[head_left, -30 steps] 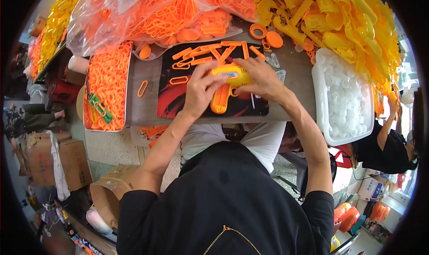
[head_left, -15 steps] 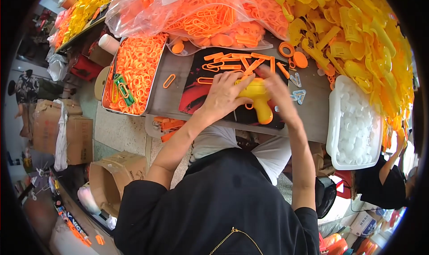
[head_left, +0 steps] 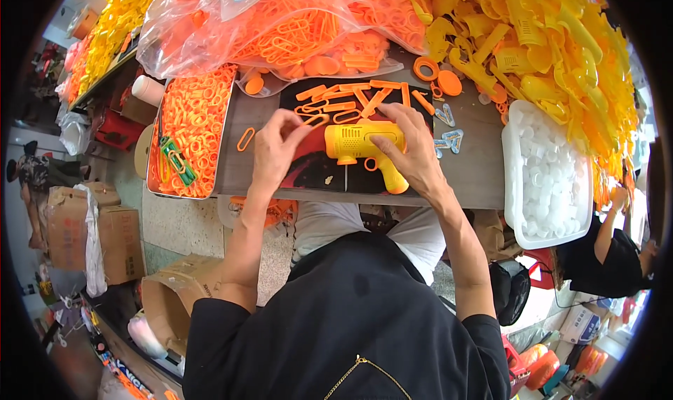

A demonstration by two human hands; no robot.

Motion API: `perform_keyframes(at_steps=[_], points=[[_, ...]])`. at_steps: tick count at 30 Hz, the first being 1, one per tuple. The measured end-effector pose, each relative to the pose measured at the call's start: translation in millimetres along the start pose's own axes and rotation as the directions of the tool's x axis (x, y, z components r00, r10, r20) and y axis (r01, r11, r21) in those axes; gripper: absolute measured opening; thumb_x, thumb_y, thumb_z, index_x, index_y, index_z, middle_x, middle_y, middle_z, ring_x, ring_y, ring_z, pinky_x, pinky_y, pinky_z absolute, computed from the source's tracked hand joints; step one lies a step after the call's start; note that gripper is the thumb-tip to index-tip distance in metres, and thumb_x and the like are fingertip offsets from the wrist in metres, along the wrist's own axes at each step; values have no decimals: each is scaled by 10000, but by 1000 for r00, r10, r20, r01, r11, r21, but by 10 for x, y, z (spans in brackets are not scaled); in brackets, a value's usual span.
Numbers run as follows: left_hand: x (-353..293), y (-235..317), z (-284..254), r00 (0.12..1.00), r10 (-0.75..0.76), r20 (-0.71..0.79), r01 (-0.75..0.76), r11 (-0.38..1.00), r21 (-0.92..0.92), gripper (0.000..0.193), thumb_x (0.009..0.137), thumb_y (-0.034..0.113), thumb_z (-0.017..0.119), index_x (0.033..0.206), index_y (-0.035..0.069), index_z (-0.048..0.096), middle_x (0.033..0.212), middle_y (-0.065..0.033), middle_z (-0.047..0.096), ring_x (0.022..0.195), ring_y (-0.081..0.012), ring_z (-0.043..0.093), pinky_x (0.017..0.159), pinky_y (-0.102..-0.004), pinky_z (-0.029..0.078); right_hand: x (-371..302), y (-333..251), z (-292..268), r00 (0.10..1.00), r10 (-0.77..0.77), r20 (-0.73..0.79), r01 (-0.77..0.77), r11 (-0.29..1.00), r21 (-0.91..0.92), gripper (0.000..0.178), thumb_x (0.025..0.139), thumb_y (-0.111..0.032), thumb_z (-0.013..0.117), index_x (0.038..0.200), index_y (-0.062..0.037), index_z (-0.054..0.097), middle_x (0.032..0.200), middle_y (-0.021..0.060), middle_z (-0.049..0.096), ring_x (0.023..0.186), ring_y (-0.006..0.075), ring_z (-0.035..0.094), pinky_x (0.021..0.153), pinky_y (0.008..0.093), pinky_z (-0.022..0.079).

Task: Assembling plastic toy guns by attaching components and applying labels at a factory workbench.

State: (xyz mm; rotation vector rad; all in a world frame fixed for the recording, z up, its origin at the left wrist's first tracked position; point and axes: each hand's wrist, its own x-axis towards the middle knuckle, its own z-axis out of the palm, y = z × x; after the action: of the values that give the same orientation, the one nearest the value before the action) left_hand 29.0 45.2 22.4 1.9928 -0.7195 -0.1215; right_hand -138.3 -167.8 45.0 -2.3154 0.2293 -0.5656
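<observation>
The yellow toy gun [head_left: 361,148] lies on its side on a dark mat [head_left: 315,169] near the front edge of the surface [head_left: 477,162], its grip pointing toward the person. The right hand [head_left: 413,155] rests on the rear of the gun body, fingers [head_left: 384,142] spread over the shell and pressing it down rather than wrapped around it. The left hand [head_left: 277,151], just left of the gun's muzzle, pinches a small orange loop [head_left: 315,120] between fingertips, clear of the gun.

The gun is only pinned flat, so a push from the left hand could probably slide or swivel it on the mat, and its grip already sits close to the surface's edge. The loop is thin and lightly pinched; it could slip and drop among the loose orange strips [head_left: 364,95] just beyond the gun.

The gun is bright yellow plastic, blocky, with a vent-like grille on its side and an orange ring [head_left: 370,164] at the trigger. Left of it stands a tray of orange loops [head_left: 193,127]; right of it a white bin of pale caps [head_left: 550,179]; beyond it, heaps of yellow shells [head_left: 547,43].
</observation>
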Motion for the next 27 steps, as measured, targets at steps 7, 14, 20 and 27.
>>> perform_keyframes(at_steps=[7,14,20,27], points=[[85,576,369,931,279,234,-234,951,-202,166,917,148,729,989,15,660,914,-94,684,856,-226,656,764,-334,519,67,-185,-79,996,84,-8,-82,988,129,265,888,-151,730,1121,-39,671,896,58,716,843,208,651,864,338,475],[346,319,431,829,231,509,-217,972,-88,305,1052,217,527,1238,-6,624,1177,-162,689,1091,-288,668,937,-362,502,-3,25,105,985,125,-118,-126,992,5,149,884,-168,727,942,-62,640,780,42,649,689,178,555,907,339,386],[461,296,559,749,170,640,-241,970,25,487,947,371,699,1256,5,609,1135,-162,685,1065,-253,668,938,-343,497,-16,2,197,975,64,-212,-93,987,-130,126,833,-120,712,870,-73,601,750,64,596,753,260,603,898,392,398],[489,246,609,683,166,711,-41,981,-190,441,944,276,728,1258,1,586,1112,-78,664,1048,-141,618,942,-292,481,-84,-12,262,968,92,-233,-127,982,-139,119,843,-127,718,901,-101,617,822,57,584,856,253,574,905,419,373]])
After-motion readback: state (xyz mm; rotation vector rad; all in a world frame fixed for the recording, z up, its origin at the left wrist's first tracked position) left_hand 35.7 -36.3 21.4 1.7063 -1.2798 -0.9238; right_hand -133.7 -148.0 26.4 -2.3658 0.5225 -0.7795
